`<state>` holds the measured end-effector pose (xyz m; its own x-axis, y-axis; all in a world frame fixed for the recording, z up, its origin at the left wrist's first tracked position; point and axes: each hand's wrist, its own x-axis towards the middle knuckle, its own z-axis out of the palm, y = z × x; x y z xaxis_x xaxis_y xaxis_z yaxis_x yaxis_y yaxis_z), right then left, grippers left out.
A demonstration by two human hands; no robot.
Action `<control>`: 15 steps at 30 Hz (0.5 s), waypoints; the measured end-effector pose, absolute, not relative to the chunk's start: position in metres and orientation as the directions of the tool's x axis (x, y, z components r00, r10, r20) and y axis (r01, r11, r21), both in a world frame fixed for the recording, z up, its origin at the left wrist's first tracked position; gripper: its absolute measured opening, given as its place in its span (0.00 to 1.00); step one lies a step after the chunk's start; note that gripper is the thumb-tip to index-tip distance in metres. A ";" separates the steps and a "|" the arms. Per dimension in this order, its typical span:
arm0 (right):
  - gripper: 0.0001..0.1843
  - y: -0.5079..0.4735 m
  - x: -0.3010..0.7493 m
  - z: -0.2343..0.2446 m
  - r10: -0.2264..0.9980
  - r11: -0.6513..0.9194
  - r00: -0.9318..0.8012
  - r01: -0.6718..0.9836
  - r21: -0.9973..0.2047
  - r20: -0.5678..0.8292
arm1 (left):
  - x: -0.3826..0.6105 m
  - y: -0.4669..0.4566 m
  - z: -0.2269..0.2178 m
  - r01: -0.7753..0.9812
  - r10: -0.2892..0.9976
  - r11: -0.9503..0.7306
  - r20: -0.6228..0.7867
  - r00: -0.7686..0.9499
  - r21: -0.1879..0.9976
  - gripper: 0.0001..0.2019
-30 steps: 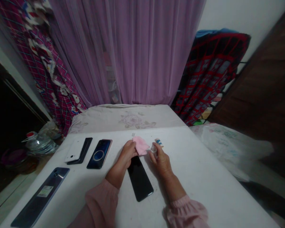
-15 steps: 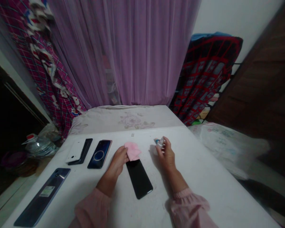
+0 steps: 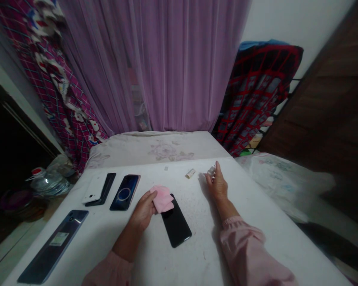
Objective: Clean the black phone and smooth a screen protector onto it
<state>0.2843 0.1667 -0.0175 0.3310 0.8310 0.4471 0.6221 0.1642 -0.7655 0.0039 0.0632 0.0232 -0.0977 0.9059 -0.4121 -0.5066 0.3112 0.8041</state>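
Observation:
A folded pink cloth (image 3: 161, 199) is pinched in my left hand (image 3: 143, 210), over the upper end of a phone (image 3: 176, 226) lying dark and face up on the table. To the right, my right hand (image 3: 218, 186) is raised a little above the table, its fingers closed around a small clear plastic piece (image 3: 211, 171), partly hidden by them. Left of that hand, a small bottle-like item with a pale label (image 3: 190, 173) lies on its side, apart from the fingers.
On the left are a blue phone with a ring (image 3: 124, 194), a white phone (image 3: 94, 188) overlapping a dark one (image 3: 107, 190), and a larger dark phone (image 3: 53, 246) with a label. A tiny pale square (image 3: 166, 168) lies near the tablecloth (image 3: 167, 151). Purple curtains (image 3: 179, 63) hang behind.
My right hand has moved right, and the small labelled item now lies on the table. My left hand has drawn the cloth slightly left and nearer to me.

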 end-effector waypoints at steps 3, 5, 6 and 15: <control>0.46 0.166 0.285 -0.019 0.840 0.158 0.325 0.621 -0.768 0.436 | 0.005 0.062 0.026 -0.515 0.901 0.312 -0.421 -0.105 0.798 0.17; 0.46 0.165 0.287 -0.018 0.845 0.178 0.296 0.630 -0.756 0.445 | 0.006 0.061 0.027 -0.514 0.902 0.312 -0.419 -0.103 0.799 0.17; 0.46 0.163 0.288 -0.017 0.841 0.200 0.280 0.635 -0.746 0.463 | 0.007 0.061 0.027 -0.513 0.905 0.311 -0.414 -0.099 0.800 0.18; 0.26 0.080 0.254 -0.014 0.807 0.355 0.290 0.458 -0.815 0.514 | 0.017 0.048 0.029 -0.452 0.945 0.295 -0.328 0.005 0.842 0.23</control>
<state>0.2542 0.0798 -0.0138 0.2898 0.8071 0.5144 0.4582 0.3549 -0.8149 0.0175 0.0484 0.0291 0.0049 0.9445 -0.3284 -0.4525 0.2950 0.8416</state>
